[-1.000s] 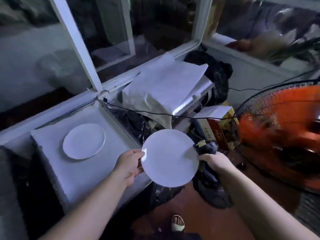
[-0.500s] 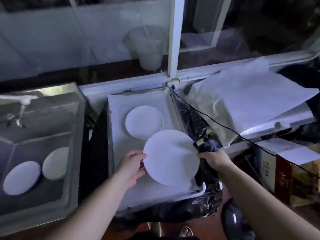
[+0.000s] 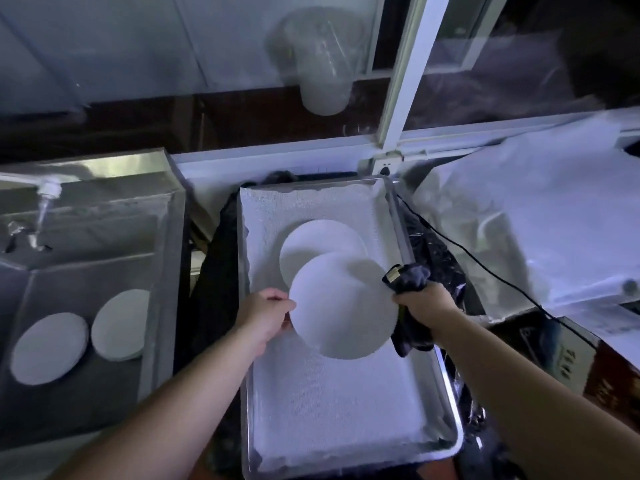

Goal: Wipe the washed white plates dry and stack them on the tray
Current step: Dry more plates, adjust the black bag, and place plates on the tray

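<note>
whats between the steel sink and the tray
In the head view, dark black cloth or plastic fills the gap between the steel sink and the cloth-lined metal tray.

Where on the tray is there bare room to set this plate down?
The near half of the tray, from the held plate down to the front rim, is bare liner. The far strip behind the resting plate is also bare. The middle is crowded: resting plate, left hand, and right hand with the dark cloth.

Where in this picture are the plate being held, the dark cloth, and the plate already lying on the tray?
Held plate (image 3: 343, 306): head view, centre of its face.
Dark cloth (image 3: 410, 277): head view, bunched part above the right hand.
Plate on the tray (image 3: 320, 239): head view, its uncovered upper part.
</note>
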Demonstrator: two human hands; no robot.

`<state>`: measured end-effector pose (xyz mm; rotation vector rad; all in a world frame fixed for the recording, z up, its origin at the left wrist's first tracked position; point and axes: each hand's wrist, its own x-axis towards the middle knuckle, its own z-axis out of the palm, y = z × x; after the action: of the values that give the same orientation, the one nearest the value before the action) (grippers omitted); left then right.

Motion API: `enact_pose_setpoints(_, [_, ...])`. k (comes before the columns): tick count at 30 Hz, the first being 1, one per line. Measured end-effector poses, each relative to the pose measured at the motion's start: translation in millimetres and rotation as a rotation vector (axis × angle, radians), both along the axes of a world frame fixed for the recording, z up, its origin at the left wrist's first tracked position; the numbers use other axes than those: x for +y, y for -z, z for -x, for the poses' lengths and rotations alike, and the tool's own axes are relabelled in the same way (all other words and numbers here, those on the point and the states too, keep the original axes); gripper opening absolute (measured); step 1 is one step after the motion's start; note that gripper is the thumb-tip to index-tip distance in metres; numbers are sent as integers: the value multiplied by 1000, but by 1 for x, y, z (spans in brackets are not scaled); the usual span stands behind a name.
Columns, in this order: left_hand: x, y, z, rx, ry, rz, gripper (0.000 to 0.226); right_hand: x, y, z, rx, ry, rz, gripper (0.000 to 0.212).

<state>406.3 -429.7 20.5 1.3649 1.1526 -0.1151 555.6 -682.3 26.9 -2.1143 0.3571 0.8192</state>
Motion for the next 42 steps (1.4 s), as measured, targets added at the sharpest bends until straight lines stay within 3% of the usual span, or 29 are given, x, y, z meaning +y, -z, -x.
enact_pose_setpoints(7, [27, 26, -42, 90, 132, -243, 13, 46, 27, -57, -82, -142, 112, 25])
enact_pose_setpoints(12, [38, 41, -63, 186, 268, -520, 14, 73, 43, -83, -120, -274, 201, 22])
enact_pose_setpoints(19, [41, 55, -70, 181, 305, -698, 19, 85, 56, -93, -175, -370, 272, 15])
enact_pose_setpoints(34, [42, 59, -70, 142, 212, -615, 20, 78, 56, -90, -211, -377, 291, 31])
enact_pose_setpoints(42, [42, 55, -70, 158, 209, -568, 18, 53, 29, -79, -209, -277, 371, 22])
